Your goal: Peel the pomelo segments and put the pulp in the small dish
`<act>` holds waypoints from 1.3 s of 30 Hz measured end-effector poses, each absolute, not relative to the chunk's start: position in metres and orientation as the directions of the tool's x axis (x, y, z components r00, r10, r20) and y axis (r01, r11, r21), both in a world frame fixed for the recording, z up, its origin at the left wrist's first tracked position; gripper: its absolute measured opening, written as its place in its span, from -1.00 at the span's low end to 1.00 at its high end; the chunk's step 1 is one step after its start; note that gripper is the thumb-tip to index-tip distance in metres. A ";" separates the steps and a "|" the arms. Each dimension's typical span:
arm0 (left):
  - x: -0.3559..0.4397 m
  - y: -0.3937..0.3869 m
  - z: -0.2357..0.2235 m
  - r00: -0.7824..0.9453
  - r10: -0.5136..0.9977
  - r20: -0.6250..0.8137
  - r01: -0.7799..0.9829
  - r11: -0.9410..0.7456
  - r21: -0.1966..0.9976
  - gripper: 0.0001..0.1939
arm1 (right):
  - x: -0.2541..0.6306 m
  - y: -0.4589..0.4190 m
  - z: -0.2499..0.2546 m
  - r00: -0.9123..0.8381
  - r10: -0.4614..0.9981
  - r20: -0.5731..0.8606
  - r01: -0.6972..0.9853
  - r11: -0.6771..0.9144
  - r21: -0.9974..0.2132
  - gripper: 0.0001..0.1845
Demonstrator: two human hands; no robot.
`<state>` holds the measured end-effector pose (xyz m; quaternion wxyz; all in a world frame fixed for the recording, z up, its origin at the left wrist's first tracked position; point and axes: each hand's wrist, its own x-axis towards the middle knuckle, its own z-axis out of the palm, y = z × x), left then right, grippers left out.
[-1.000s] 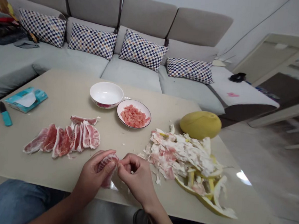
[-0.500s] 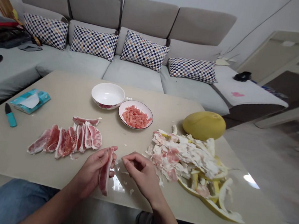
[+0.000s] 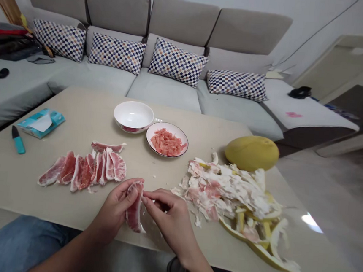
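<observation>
"What's that in the left hand (image 3: pixel 111 210)?"

"A peeled pomelo segment (image 3: pixel 134 212), held upright between thumb and fingers, just above the worktop (image 3: pixel 75 118)."

"And the right hand (image 3: pixel 170 215)?"

"Narrow, nearly closed, with its fingertips (image 3: pixel 146 199) pinched at the segment's edge."

"What's around the segment?"

"To its left, a row of peeled segments (image 3: pixel 83 170) lies overlapping. Straight ahead sits a plate of shredded flesh (image 3: pixel 148 135), a white bowl (image 3: pixel 133 115) just beside that. To its right, a heap of pith and yellow rind (image 3: pixel 227 191) — a whole pomelo (image 3: pixel 251 153) behind it."

"Anything farther off?"

"Well to its left, a teal-handled knife (image 3: pixel 18 139) and a tissue packet (image 3: pixel 41 123)."
</observation>
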<state>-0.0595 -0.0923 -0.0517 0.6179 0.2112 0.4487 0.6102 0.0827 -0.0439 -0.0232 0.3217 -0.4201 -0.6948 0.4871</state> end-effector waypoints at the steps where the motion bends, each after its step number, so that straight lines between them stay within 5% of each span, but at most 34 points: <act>1: -0.060 -0.093 -0.052 -0.171 0.945 -0.277 -0.517 0.153 0.842 -0.67 | 0.083 -0.043 -0.023 -0.445 0.896 0.014 0.274 0.151 -0.950 -0.85; 6: -0.062 -0.094 -0.053 -0.227 0.951 -0.209 -0.296 0.137 0.945 -0.61 | 0.085 -0.041 -0.019 -0.454 0.890 -0.038 0.322 0.124 -0.939 -0.82; 13: -0.059 -0.095 -0.053 -0.257 0.944 -0.205 -0.231 0.146 0.962 -0.58 | 0.078 -0.042 -0.023 -0.391 0.920 0.003 0.362 0.157 -0.919 -0.84; 25: -0.058 -0.095 -0.055 -0.151 0.943 -0.297 -0.553 0.169 0.816 -0.59 | 0.082 -0.035 -0.012 -0.506 0.828 -0.243 0.192 -0.166 -0.967 -0.73; 33: -0.061 -0.095 -0.049 -0.228 0.943 -0.242 -0.391 0.139 0.910 -0.58 | 0.083 -0.036 -0.013 -0.489 0.838 -0.243 0.255 -0.129 -0.958 -0.70; 39: -0.060 -0.096 -0.046 -0.227 0.949 -0.220 -0.283 0.152 0.947 -0.58 | 0.084 -0.038 -0.011 -0.491 0.868 -0.072 0.332 0.110 -0.937 -0.79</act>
